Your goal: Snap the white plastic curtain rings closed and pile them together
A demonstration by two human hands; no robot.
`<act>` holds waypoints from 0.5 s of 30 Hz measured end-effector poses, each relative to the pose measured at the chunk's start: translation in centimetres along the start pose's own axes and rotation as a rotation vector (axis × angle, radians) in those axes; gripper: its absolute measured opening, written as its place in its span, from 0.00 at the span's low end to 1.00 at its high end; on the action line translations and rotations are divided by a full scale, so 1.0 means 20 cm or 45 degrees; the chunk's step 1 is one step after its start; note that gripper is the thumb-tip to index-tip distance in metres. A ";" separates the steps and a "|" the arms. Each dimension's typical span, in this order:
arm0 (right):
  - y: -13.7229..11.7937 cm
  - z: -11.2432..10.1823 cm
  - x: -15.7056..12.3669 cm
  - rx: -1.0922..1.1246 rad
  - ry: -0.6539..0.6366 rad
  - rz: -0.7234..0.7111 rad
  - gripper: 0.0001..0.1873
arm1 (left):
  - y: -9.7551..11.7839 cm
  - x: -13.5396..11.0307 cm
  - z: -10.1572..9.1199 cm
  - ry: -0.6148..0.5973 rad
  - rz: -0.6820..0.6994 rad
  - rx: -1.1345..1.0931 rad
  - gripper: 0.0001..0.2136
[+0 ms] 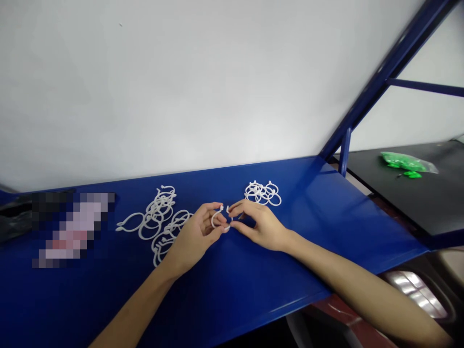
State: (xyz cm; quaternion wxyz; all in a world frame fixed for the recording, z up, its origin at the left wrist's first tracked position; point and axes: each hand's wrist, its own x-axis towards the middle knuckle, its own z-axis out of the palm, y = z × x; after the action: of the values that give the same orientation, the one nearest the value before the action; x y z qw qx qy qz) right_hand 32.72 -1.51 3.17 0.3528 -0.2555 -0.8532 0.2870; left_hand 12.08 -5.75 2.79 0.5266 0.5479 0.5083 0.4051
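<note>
A white plastic ring (219, 218) with an open gap at its top is held between both hands above the blue shelf (326, 217). My left hand (197, 234) pinches its left side. My right hand (259, 224) pinches its right end with thumb and forefinger. A spread pile of several white rings (159, 217) lies just left of my left hand. A smaller heap of white rings (263, 193) lies behind my right hand, close to the wall.
A blurred patch (72, 227) covers something on the shelf's left. A blue slanted frame post (384, 72) rises at right. Beyond it, a black surface (416, 203) carries a bag of green parts (406, 163). A white wall stands behind.
</note>
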 end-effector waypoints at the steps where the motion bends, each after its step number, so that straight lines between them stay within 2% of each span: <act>1: 0.00 0.00 0.00 0.007 -0.005 -0.033 0.06 | -0.01 0.00 0.00 -0.023 -0.004 -0.016 0.21; 4: -0.01 0.01 -0.01 0.032 0.001 -0.044 0.07 | -0.01 0.01 0.01 -0.040 -0.003 -0.016 0.17; 8: 0.00 0.02 -0.01 0.080 0.080 0.109 0.11 | -0.01 0.01 0.02 0.013 0.018 -0.025 0.17; 15: 0.01 0.03 0.00 0.074 0.113 0.136 0.04 | -0.02 0.01 0.01 0.009 0.036 0.030 0.19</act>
State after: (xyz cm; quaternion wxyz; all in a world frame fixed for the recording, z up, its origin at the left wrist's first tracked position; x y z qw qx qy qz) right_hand 32.24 -1.56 2.64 0.3817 -0.3026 -0.8132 0.3186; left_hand 12.24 -5.70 2.34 0.5124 0.5597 0.5071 0.4087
